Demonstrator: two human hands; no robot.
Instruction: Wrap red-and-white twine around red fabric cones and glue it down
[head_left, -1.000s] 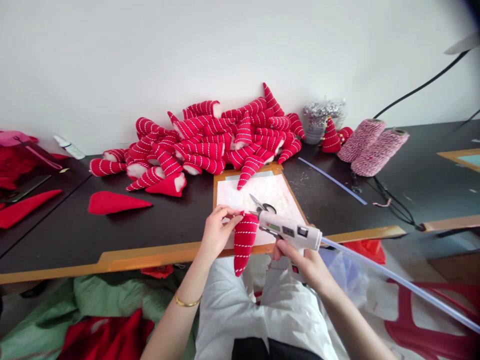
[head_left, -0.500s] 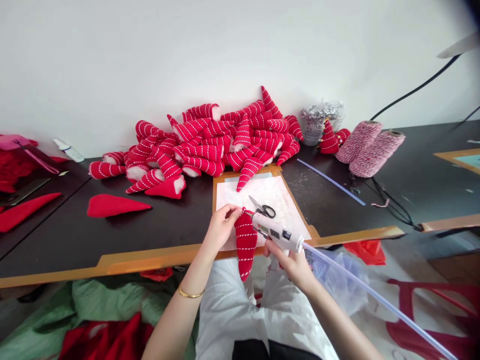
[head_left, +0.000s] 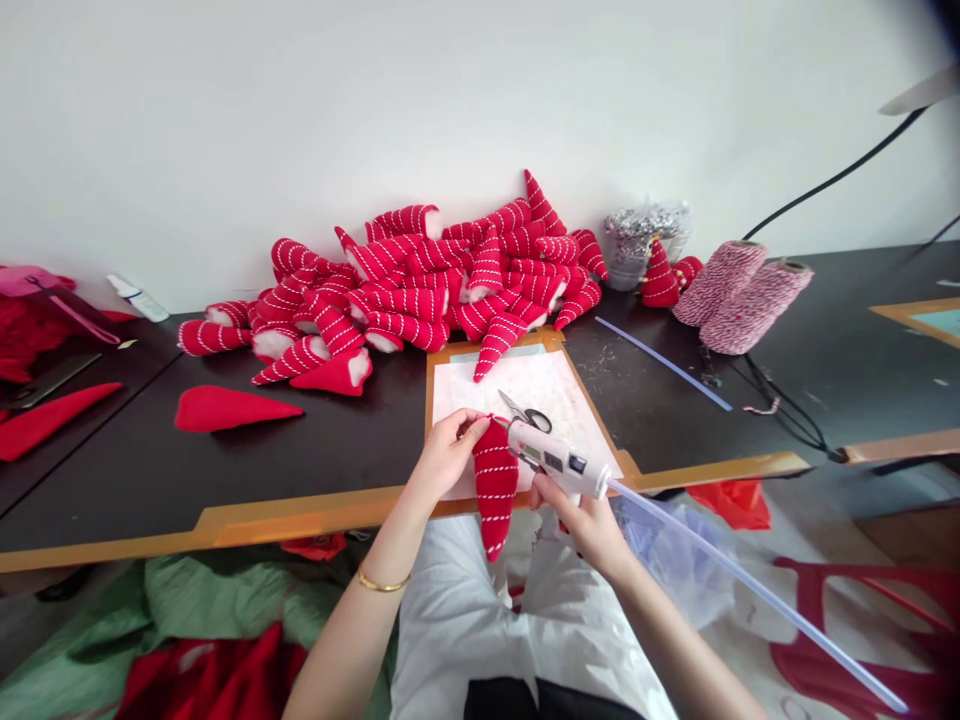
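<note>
My left hand (head_left: 454, 450) pinches the upper end of a red felt cone (head_left: 495, 490) wrapped with white-dashed cord. The cone hangs over the table's front edge, toward my lap. In my right hand (head_left: 581, 520) is a white glue gun (head_left: 559, 457), its nozzle at the cone's top beside my left fingertips. A long translucent glue stick (head_left: 750, 585) runs out of its back end. Behind the gun, scissors (head_left: 529, 412) lie on a white sheet (head_left: 555, 375). Whether the nozzle touches the cone is too small to tell.
A heap of striped red cones (head_left: 405, 280) lies along the wall. Plain red cones (head_left: 232, 408) rest at left. Two spools of red-and-white twine (head_left: 757, 310), a loose glue stick (head_left: 664, 362) and a tub of silver material (head_left: 645, 235) are at right. A black cable (head_left: 795, 410) lies there.
The cone, my left hand and the glue gun have shifted very slightly to the right in view. Both grips stay the same.
</note>
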